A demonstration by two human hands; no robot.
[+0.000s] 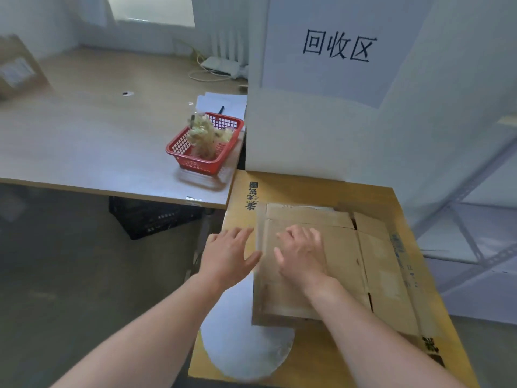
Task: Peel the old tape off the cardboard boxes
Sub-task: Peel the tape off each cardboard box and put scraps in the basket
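Observation:
A flattened brown cardboard box lies on top of a larger flattened yellow-brown box at the lower right. My right hand rests flat on the upper box with its fingers spread. My left hand is at that box's left edge, fingers straight, thumb touching the edge. A strip of clear tape seems to run down the box's left side. A red basket on the table holds a wad of crumpled peeled tape.
A grey table stretches to the left, with white papers and a pen behind the basket. A white panel with a sign stands behind the boxes. A black crate sits under the table. Another box is at far left.

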